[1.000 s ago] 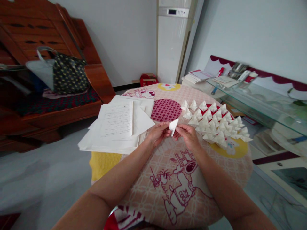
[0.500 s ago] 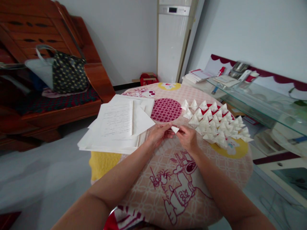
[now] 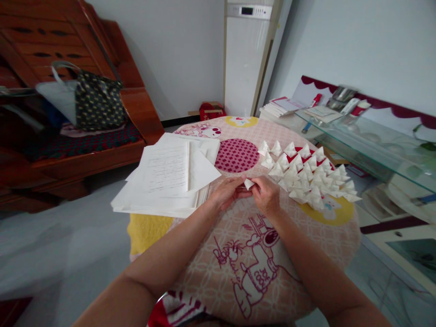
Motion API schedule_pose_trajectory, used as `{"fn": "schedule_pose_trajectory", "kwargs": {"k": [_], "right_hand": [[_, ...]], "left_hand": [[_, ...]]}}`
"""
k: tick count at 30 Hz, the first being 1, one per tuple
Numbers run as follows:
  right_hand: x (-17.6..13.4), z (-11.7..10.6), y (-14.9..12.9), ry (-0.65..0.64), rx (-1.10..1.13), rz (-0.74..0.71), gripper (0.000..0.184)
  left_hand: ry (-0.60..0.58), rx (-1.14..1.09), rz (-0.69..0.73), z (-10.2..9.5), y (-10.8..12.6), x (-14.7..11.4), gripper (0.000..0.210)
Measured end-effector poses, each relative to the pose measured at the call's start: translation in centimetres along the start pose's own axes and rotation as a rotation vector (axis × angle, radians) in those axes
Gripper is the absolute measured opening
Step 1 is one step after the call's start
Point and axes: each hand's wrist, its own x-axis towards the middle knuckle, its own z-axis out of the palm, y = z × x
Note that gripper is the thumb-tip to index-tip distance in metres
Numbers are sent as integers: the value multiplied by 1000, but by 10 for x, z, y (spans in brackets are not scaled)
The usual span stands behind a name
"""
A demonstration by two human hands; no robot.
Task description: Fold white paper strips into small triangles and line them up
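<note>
Between my two hands is a small folded piece of white paper (image 3: 248, 183), partly covered by my fingers. My left hand (image 3: 227, 192) pinches it from the left, and my right hand (image 3: 267, 195) grips its right side with thumb and finger. Both hands are over the front middle of the round table. To their right stand many small folded paper boats (image 3: 301, 175) in close rows, with pointed tips up. A stack of white paper sheets (image 3: 163, 177), the top one bearing writing, lies to the left of my hands.
The table wears a pink patterned tablecloth (image 3: 235, 254). A glass shelf (image 3: 371, 150) with cups and papers runs along the right. At the left stands a wooden bench (image 3: 139, 109) holding a dark patterned bag (image 3: 98, 102). A white air conditioner (image 3: 247, 59) is at the back.
My fingers have shifted slightly around the folded paper, and its visible part is turned a little. The view has moved by a hair; the boats and sheets lie as before.
</note>
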Motion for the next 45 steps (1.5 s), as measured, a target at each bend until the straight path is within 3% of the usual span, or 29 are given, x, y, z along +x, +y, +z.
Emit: {"fn": "schedule_pose_trajectory", "kwargs": {"k": [7,14,21,26,35,42,45], "right_hand": [[4,-6,-5,-48,164,234,17],[7,-7,-8,-99,559,615,10],[13,-13,-11,-159,903,938,19],[11,-13,-10,-276,914,960,27],[9,-11,-10,-304,936,1018,28],[10,-14,-15,-569,1054,1092,34],[12,-14,-18,-581,1075,1092,32]], "left_hand": [[84,45,-8,-1,1,0,25],[146,153,47,-1,1,1,29],[222,352,173,-6,0,4,27],[218,475,232,-6,1,2,25],[233,437,156,-1,3,0,25],[344,473,255,-1,7,-2,22],[347,475,260,-1,8,-2,24]]}}
